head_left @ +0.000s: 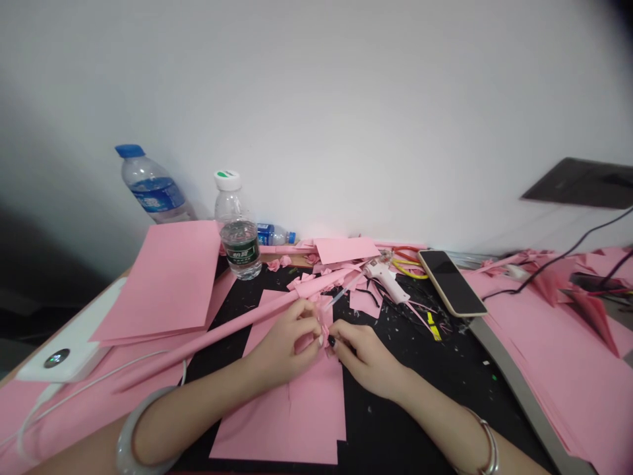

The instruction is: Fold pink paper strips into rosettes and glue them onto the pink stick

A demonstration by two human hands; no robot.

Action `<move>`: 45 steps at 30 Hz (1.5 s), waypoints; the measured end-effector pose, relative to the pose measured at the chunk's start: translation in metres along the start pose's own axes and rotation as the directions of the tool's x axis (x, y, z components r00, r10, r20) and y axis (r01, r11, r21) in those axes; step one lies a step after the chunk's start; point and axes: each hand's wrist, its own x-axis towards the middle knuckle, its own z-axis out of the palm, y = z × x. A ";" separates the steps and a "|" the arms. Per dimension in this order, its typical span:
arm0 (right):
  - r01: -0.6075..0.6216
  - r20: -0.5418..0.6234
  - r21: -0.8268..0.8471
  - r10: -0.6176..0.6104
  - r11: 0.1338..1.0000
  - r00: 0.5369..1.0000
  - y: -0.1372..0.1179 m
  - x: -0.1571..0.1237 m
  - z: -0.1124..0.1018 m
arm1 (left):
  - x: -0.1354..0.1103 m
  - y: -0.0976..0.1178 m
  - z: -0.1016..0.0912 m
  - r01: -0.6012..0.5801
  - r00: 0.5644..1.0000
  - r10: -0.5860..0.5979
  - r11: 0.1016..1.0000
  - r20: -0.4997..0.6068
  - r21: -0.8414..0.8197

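Observation:
My left hand (291, 335) and my right hand (364, 356) meet over the middle of the table. Both are closed, with thumb and fingertips pinching a small pink paper rose (325, 332) between them. Fingers cover much of the rose, so its exact shape is hard to make out. Beneath the hands lie flat sheets of pink paper (281, 422). A long pink paper roll (222, 328) runs slantwise behind my left hand. Beyond my right hand a white glue gun (388, 280) rests among paper scraps, its glue stick pointing toward my hands.
A phone (452, 284) lies right of the glue gun, near yellow-handled scissors (410, 269). A water bottle (237, 231) stands at back left, beside a pink stack (163, 277). A white power bank (74, 343) trails a cable at left. More pink sheets (558, 369) cover the right.

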 end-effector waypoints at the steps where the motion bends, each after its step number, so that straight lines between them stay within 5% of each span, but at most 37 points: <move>1: -0.005 0.005 0.007 0.005 1.000 1.000 0.000 0.000 0.000 | 0.000 0.000 0.000 0.002 1.000 -0.002 1.000 0.001 0.013; 17: -0.009 0.053 -0.095 0.014 0.995 0.999 -0.001 -0.001 0.001 | -0.003 -0.005 0.004 -0.010 0.999 0.008 0.999 0.053 0.041; 25: -0.019 0.051 -0.057 0.022 0.998 0.998 0.000 -0.001 0.003 | -0.005 -0.006 0.007 0.143 0.983 -0.139 0.990 0.123 -0.023; 45: 0.008 0.051 -0.108 -0.003 0.994 0.999 0.000 -0.002 0.004 | -0.004 -0.001 0.006 0.296 0.942 -0.265 0.945 0.207 -0.137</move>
